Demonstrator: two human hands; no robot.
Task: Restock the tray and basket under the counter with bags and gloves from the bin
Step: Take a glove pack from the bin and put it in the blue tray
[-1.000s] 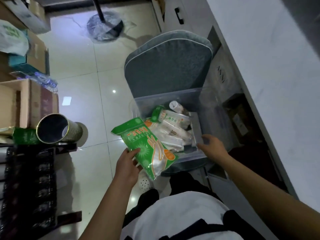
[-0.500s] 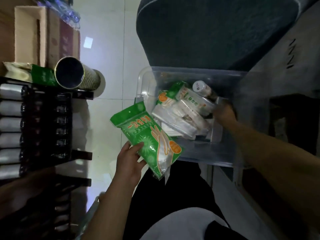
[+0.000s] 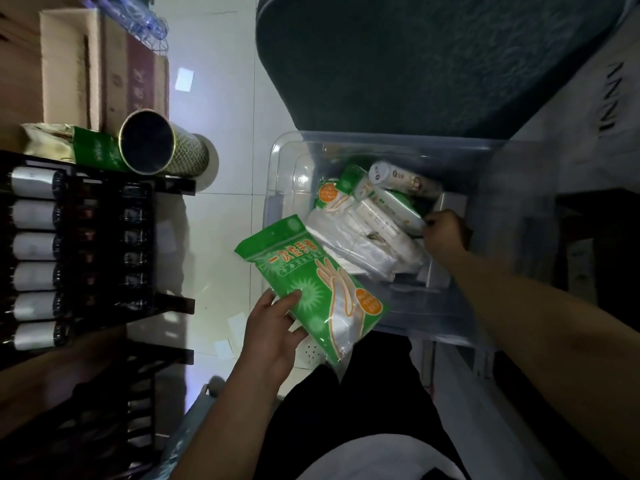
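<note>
— So, where is the flat green plastic pack of disposable gloves (image 3: 313,289)?

— At frame centre, clamped by the left hand (image 3: 273,327), over the near-left corner of the clear plastic bin (image 3: 287,161).

— The right hand (image 3: 445,233)?

— Inside the bin (right side), fingers curled at the white packets (image 3: 367,237); whether it grips one, I cannot tell.

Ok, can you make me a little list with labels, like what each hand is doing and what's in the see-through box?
left hand: holding the green glove pack by its lower edge, outside the bin
right hand: inside the clear bin, fingers on a packet there; grip unclear
in the bin: white plastic packets, green and white packs, a small white bottle
behind the bin: dark grey cushion
to the left: black rack with a metal tin lying on top
tray and basket: not in view
</note>
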